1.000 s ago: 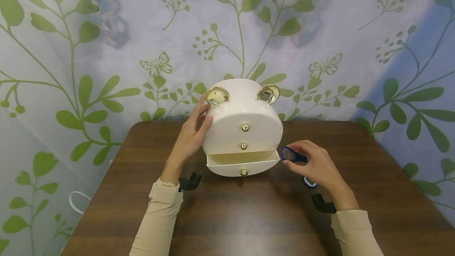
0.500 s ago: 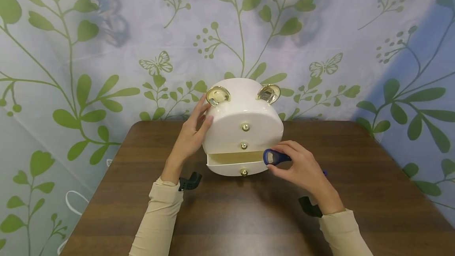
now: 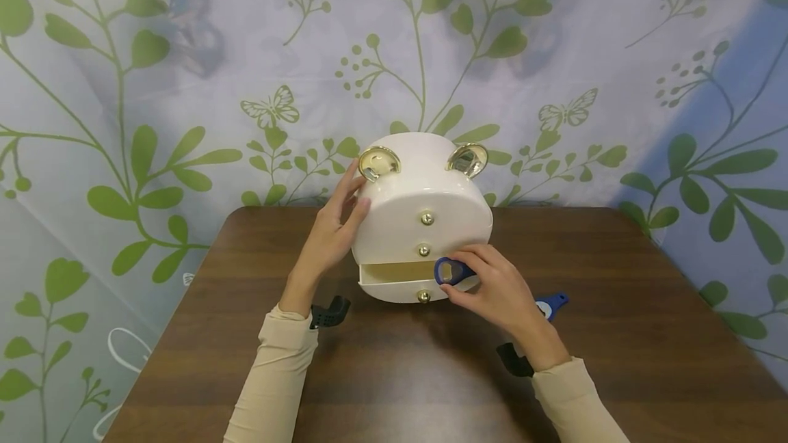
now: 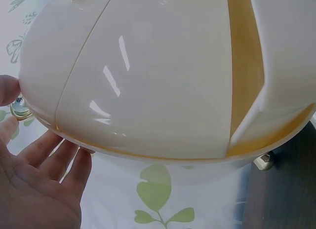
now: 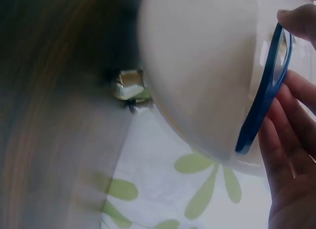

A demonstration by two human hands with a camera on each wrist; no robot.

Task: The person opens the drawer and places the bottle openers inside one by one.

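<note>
A white rounded drawer box (image 3: 425, 197) with gold ears and gold knobs stands on the table. Its bottom drawer (image 3: 394, 292) is pulled out part way, and the visible inside looks bare. My left hand (image 3: 326, 241) rests against the box's left side below the ear, fingers fairly straight; the left wrist view also shows this hand (image 4: 47, 179) at the box's edge. My right hand (image 3: 492, 286) pinches a blue bottle opener (image 3: 448, 271) between thumb and fingers over the drawer's right part. In the right wrist view the bottle opener (image 5: 261, 95) appears edge-on.
Partly hidden behind my right wrist, a second blue thing (image 3: 553, 304) with a white round part lies on the brown table (image 3: 394, 374). A leaf-patterned cloth (image 3: 295, 39) hangs behind the table. A white cord (image 3: 123, 351) shows at the left.
My right hand has carried the bottle opener leftward, from beside the box to over the drawer. The second blue thing has come partly into view behind the wrist. My left hand stays put.
</note>
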